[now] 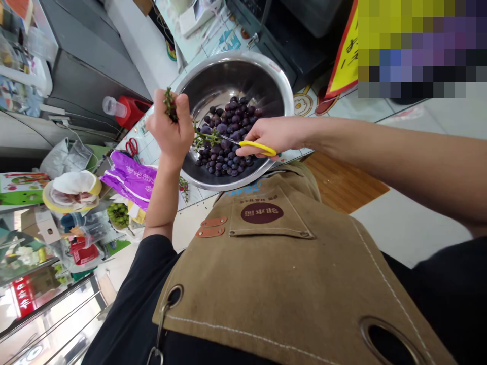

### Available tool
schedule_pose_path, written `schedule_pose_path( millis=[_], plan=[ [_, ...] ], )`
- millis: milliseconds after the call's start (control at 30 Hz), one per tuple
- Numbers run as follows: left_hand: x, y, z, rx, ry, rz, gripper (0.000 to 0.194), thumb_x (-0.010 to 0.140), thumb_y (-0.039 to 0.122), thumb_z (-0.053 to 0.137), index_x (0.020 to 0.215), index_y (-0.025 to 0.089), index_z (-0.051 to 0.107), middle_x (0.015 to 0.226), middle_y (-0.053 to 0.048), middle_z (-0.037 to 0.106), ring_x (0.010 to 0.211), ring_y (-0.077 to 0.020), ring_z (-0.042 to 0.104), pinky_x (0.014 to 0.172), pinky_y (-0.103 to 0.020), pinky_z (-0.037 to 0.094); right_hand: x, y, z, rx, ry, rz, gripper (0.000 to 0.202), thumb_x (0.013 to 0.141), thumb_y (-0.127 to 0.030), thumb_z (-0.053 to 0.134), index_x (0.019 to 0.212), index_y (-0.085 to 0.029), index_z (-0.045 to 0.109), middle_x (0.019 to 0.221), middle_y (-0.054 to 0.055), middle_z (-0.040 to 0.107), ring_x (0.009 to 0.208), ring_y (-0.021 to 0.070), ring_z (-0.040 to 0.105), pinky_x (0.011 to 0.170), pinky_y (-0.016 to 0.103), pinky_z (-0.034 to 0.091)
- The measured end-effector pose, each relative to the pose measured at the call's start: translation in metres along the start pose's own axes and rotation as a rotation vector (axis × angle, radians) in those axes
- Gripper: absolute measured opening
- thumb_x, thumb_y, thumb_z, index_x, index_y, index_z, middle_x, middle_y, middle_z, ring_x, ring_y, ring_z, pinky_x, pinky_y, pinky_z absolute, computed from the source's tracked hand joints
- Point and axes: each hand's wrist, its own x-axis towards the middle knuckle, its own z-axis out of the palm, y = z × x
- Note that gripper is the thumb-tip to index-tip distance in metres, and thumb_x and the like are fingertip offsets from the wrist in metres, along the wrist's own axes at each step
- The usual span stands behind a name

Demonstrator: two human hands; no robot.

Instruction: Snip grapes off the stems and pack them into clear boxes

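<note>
My left hand (173, 126) is closed around a green grape stem (207, 136), held over the left side of a large steel bowl (279, 83). Bits of stem poke out above and below the fist. In my right hand (266, 136) is a pair of scissors (261, 148) with yellow handles, fingers wrapped around them. Their blades point left and reach the stem just above the fruit; whether they are apart I cannot make out. Dark purple grapes (234, 119), many of them loose, lie in the bowl below both hands.
Left of the bowl are red-handled scissors (132, 147), a purple bag (131, 177) and a red container (131, 111). Green grapes (118, 215) sit farther left. A white scale-like device (198, 17) stands behind, and a yellow sign (344, 56) with a red border is at right.
</note>
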Motion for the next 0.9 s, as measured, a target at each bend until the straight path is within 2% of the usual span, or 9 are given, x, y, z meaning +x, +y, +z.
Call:
schedule_pose_path(
  millis=[133,267,367,433,600,667,767,833,900],
  plan=[
    [0.01,0.0,0.002,-0.036,0.027,-0.02,0.042,0.11,0.068,0.055,0.094,0.029,0.051,0.072,0.003,0.044,0.072,-0.0181,0.063,0.07,-0.034,0.034,-0.014,-0.009,-0.001,0.103,-0.102,0.072,0.074,0.09,-0.095,0.06,0.093,-0.024,0.078,0.072,0.005,0.067,0.064,0.0184,0.062,0.06,0.032,0.047],
    [0.022,0.008,0.002,0.03,0.146,0.011,0.039,0.118,0.052,0.052,0.089,0.027,0.044,0.068,0.004,0.042,0.062,-0.015,0.046,0.072,-0.037,0.03,-0.03,-0.022,0.002,0.357,-0.178,0.238,0.071,0.102,-0.086,0.049,0.11,-0.02,0.074,0.08,0.007,0.069,0.061,0.0167,0.057,0.052,0.032,0.036],
    [0.03,0.016,0.002,0.079,0.166,0.016,0.039,0.12,0.036,0.053,0.086,0.026,0.038,0.068,0.005,0.039,0.063,-0.0136,0.04,0.075,-0.037,0.029,-0.036,-0.023,0.011,0.456,-0.202,0.242,0.067,0.105,-0.082,0.049,0.11,-0.019,0.072,0.079,0.006,0.067,0.059,0.0152,0.057,0.048,0.03,0.032],
    [0.033,0.02,0.003,0.101,0.19,-0.002,0.04,0.12,0.033,0.053,0.084,0.026,0.037,0.069,0.004,0.039,0.064,-0.014,0.041,0.077,-0.038,0.031,-0.039,-0.021,0.018,0.533,-0.205,0.213,0.066,0.104,-0.082,0.053,0.109,-0.019,0.071,0.075,0.005,0.065,0.057,0.0144,0.056,0.046,0.028,0.031],
    [0.037,0.023,0.001,0.136,0.227,-0.004,0.048,0.115,0.06,0.053,0.08,0.029,0.04,0.069,0.0,0.044,0.068,-0.0213,0.052,0.071,-0.042,0.04,-0.044,-0.014,0.031,0.62,-0.163,0.178,0.064,0.099,-0.084,0.061,0.104,-0.02,0.071,0.072,0.003,0.064,0.056,0.0139,0.058,0.045,0.026,0.035],
    [0.039,0.022,0.001,0.147,0.246,0.019,0.05,0.113,0.064,0.053,0.079,0.03,0.041,0.068,-0.001,0.046,0.067,-0.0228,0.056,0.068,-0.044,0.043,-0.045,-0.015,0.036,0.591,-0.136,0.167,0.064,0.098,-0.085,0.062,0.101,-0.022,0.071,0.073,0.002,0.064,0.056,0.014,0.058,0.05,0.028,0.042],
    [0.041,0.021,0.0,0.072,0.194,-0.018,0.051,0.111,0.07,0.052,0.081,0.031,0.042,0.071,-0.002,0.051,0.074,-0.0243,0.065,0.06,-0.043,0.045,-0.044,-0.018,0.041,0.523,-0.091,0.138,0.062,0.096,-0.085,0.066,0.094,-0.024,0.069,0.072,0.001,0.064,0.06,0.0156,0.059,0.06,0.031,0.049],
    [0.04,0.023,0.001,0.075,0.198,-0.009,0.052,0.111,0.071,0.051,0.08,0.03,0.042,0.07,-0.001,0.049,0.072,-0.0239,0.064,0.06,-0.042,0.045,-0.041,-0.019,0.043,0.452,-0.066,0.126,0.061,0.096,-0.084,0.066,0.086,-0.024,0.065,0.071,0.001,0.063,0.063,0.016,0.058,0.064,0.032,0.048],
    [0.038,0.027,0.002,0.129,0.243,0.046,0.054,0.112,0.068,0.052,0.076,0.03,0.04,0.066,-0.001,0.043,0.064,-0.0227,0.057,0.065,-0.043,0.045,-0.039,-0.021,0.045,0.369,-0.033,0.129,0.062,0.097,-0.082,0.066,0.08,-0.023,0.06,0.069,0.001,0.062,0.064,0.016,0.057,0.065,0.032,0.046]
  ],
)
